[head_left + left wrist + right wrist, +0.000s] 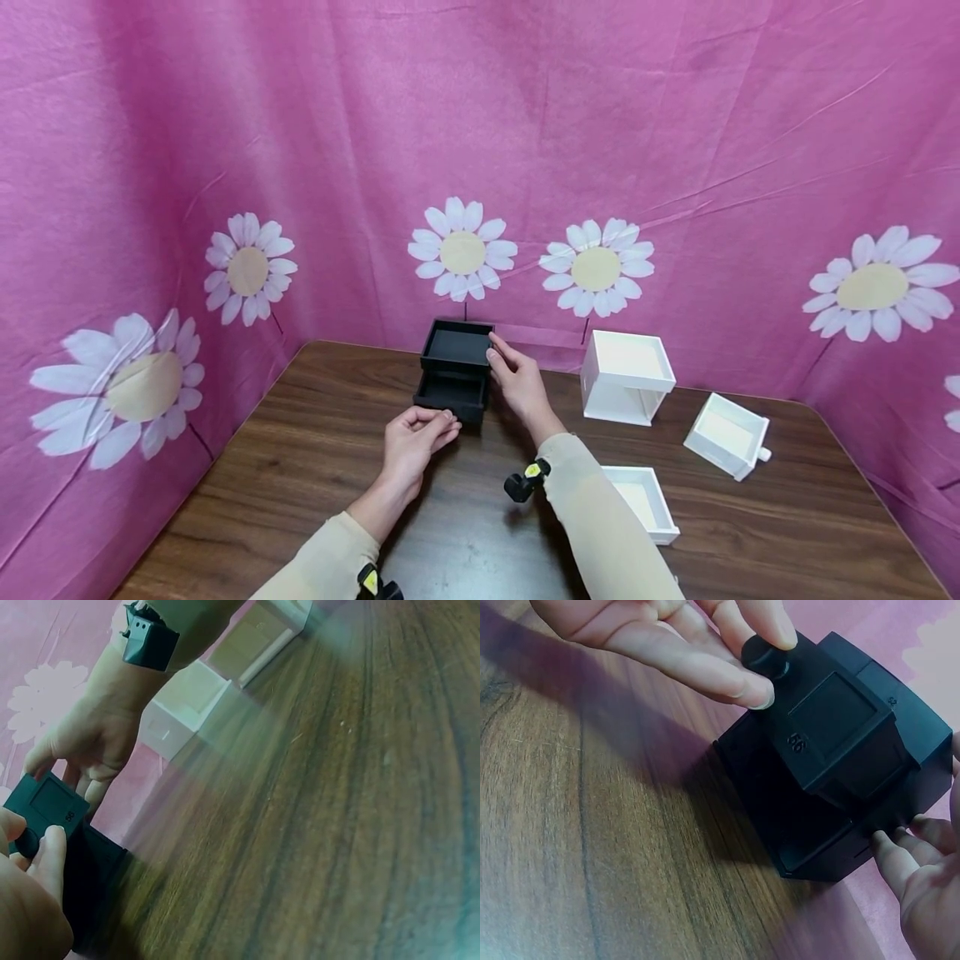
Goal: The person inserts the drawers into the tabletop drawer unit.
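A small black cabinet (456, 344) with a recessed top stands near the table's back edge. Its black drawer (832, 716), marked with a number on the front, sticks partway out. My left hand (412, 446) pinches the drawer's round knob (765, 656) between thumb and fingers. At the cabinet's right side, my right hand (521, 387) holds it, fingertips pressed to the side wall and thumb near the top edge. Under the drawer, a dark lower opening shows in the right wrist view; its inside is too dark to make out.
To the right stands a white cabinet (598, 387) with an open front. Beyond it, a white drawer (716, 457) with a knob lies at an angle. Another white drawer (663, 535) sits nearer, partly covered by my right sleeve. A pink flowered curtain (360, 167) hangs behind the wooden table (300, 467).
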A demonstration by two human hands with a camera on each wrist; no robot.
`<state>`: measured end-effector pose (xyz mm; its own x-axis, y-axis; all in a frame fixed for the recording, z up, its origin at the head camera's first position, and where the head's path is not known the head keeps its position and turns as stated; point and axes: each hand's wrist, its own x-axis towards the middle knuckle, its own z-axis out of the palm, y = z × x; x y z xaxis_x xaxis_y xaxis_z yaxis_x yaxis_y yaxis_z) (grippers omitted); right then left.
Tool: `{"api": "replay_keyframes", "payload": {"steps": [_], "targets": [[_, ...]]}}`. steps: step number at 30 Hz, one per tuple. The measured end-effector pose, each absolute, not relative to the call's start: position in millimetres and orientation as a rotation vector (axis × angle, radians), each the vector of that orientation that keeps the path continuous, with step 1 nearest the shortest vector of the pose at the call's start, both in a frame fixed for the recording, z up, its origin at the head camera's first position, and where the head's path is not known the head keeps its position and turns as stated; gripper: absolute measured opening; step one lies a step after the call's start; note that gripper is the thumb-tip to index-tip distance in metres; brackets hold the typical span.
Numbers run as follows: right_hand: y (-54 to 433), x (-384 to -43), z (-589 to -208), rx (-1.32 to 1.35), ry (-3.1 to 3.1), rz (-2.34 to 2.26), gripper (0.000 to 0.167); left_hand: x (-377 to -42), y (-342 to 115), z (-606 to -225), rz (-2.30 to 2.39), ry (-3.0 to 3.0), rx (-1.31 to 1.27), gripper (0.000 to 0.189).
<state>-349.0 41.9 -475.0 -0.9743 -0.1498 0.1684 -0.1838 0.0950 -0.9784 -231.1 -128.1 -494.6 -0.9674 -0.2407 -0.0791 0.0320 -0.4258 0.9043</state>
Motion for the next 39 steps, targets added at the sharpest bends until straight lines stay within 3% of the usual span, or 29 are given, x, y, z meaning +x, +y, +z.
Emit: {"api": "replay_keyframes", "payload": {"steps": [39], "targets": [[39, -345, -478, 0.316, -2.314, 2.017, 0.046, -268, -127, -493, -2.478, -1.625, 0.274, 0.009]]}}
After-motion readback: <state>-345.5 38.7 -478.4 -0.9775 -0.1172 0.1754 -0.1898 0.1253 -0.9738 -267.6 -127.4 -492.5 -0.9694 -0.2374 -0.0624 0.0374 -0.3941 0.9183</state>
